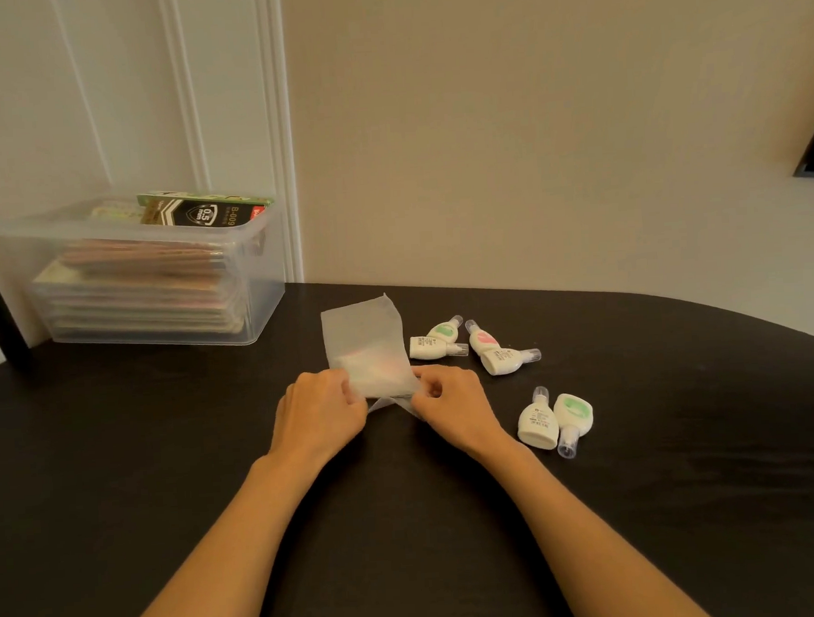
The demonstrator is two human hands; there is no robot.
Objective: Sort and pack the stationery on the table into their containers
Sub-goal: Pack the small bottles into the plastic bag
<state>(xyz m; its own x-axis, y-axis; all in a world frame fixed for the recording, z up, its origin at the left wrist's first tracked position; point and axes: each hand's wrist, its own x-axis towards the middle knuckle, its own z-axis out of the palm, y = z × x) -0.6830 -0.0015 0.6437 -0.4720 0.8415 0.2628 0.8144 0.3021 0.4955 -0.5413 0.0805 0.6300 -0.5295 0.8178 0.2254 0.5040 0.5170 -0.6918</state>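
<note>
A frosted plastic bag [367, 343] stands tilted on the dark table [168, 462], with something pinkish showing faintly inside. My left hand [321, 409] pinches its lower left edge and my right hand [450, 398] pinches its lower right edge. Several small white correction tape dispensers lie to the right: a pair [437, 340] with a green label, a pair [494, 351] with a pink label, and a nearer pair [554, 418] close to my right wrist.
A clear plastic storage box [158, 274] stands at the back left, stacked with flat stationery packs and a black-and-green pen box [206, 210] on top. A wall runs behind the table's curved far edge.
</note>
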